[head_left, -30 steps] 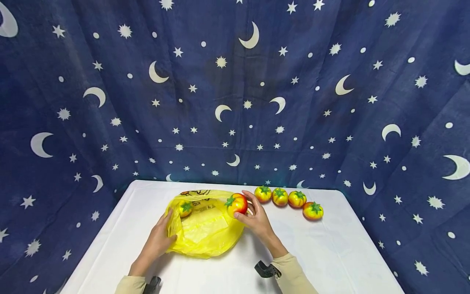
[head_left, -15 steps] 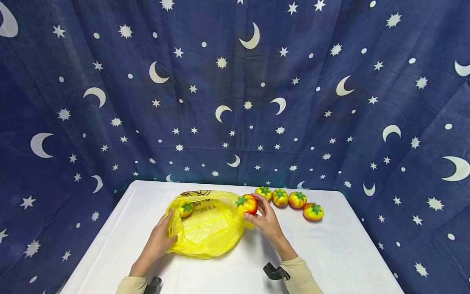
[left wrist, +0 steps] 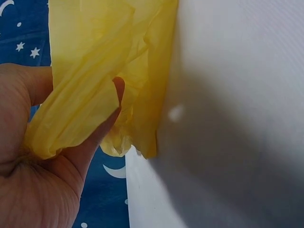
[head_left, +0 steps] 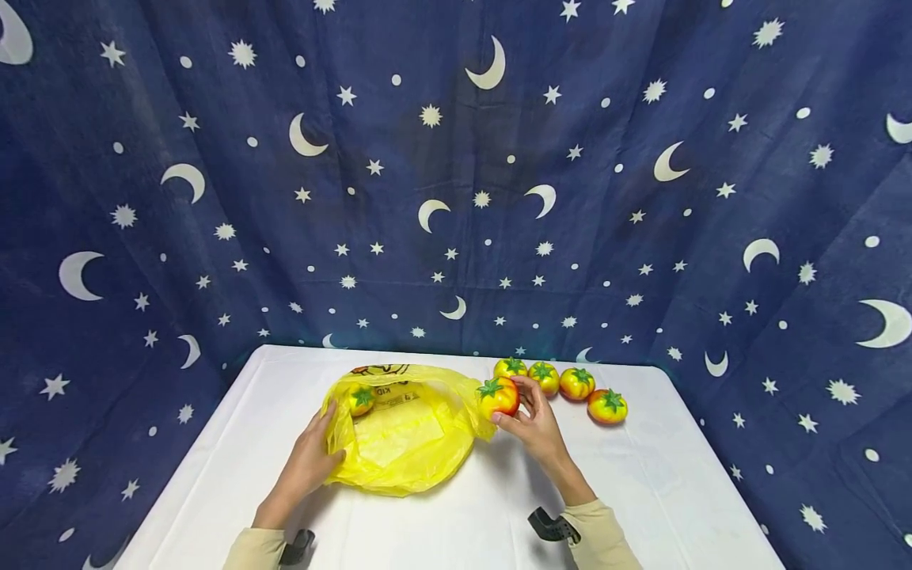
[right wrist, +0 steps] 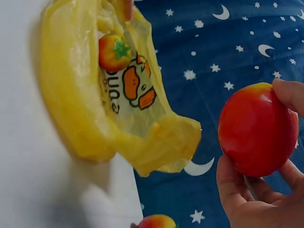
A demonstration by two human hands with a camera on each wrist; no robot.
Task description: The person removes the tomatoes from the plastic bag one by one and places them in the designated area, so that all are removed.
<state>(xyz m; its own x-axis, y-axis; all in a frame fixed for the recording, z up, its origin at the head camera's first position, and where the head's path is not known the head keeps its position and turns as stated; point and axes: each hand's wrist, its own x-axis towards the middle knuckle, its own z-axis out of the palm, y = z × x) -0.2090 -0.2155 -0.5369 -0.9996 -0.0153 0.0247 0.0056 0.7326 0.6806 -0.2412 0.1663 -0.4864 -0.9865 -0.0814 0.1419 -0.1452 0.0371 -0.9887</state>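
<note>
My left hand [head_left: 308,455] holds the left side of a yellow plastic bag [head_left: 409,473], whose mouth gapes toward me. The left wrist view shows the bag's film [left wrist: 90,109] running between thumb and fingers. Inside the bag, at its left, lies one yellow-red tomato [head_left: 361,400] with a green leafy top. My right hand [head_left: 539,427] pinches another tomato [head_left: 498,398] between thumb and fingertips, at the right edge of the bag's mouth. From the right wrist, this tomato's smooth red underside [right wrist: 259,130] faces the camera, apart from the bag [right wrist: 71,104].
A row of several tomatoes [head_left: 576,384] lies along the back right of the white table [head_left: 684,491], the nearest one [head_left: 608,407] at the row's right end. Behind the table hangs a dark blue curtain [head_left: 399,261] with moons and stars.
My right hand has drawn the tomato rightward, from over the bag's mouth to its right edge. The left hand keeps its place, and the bag's right rim stretches slightly farther right.
</note>
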